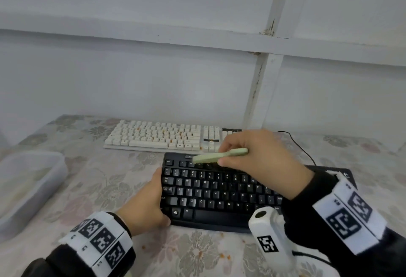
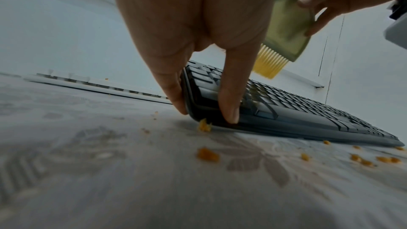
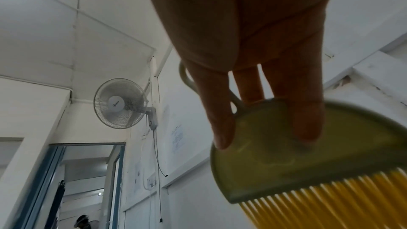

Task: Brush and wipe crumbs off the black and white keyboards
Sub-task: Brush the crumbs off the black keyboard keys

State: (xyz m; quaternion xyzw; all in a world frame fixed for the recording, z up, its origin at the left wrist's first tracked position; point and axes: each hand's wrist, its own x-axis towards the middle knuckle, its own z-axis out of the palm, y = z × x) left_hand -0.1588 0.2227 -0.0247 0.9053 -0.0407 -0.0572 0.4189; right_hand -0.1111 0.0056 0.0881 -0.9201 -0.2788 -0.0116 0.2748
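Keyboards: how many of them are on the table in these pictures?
2. The black keyboard lies near the person, with the left hand gripping its left end. The white keyboard lies behind it, nearer the wall. The right hand covers part of each.

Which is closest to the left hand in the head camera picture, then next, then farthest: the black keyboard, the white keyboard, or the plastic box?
1. Black keyboard: the left hand holds its left end.
2. Plastic box: off to the left.
3. White keyboard: farther back, near the wall.
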